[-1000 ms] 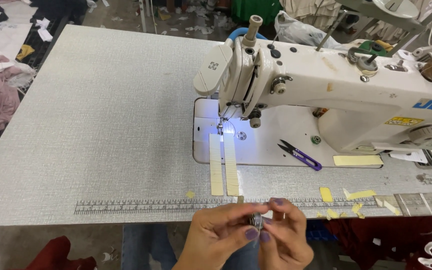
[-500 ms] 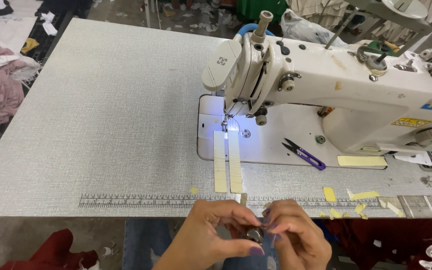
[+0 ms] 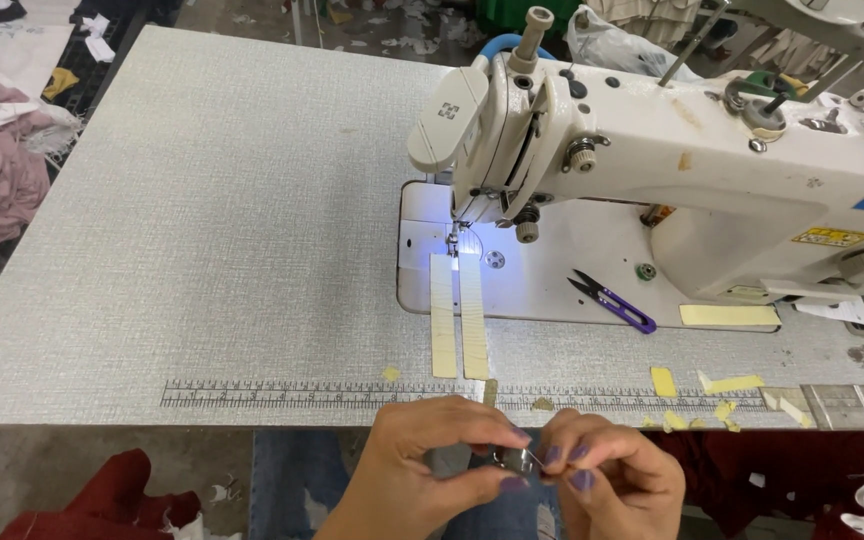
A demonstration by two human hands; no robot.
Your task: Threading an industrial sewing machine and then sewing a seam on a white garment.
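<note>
Left hand [image 3: 422, 465] and right hand [image 3: 607, 480] are pinching a small metal bobbin [image 3: 515, 459] together (fingertips closed on it), at 6 o'clock from the sewing machine [image 3: 652, 170].

Head view: you look steeply down from your own head, facing forward across the table [image 3: 202, 250].
Nearness: close, your hands [image 3: 512, 470] at the bottom edge.

At six o'clock, the left hand [image 3: 422, 465] and right hand [image 3: 612, 475] pinched a small metal part [image 3: 518, 459] below the sewing machine [image 3: 652, 170].
</note>
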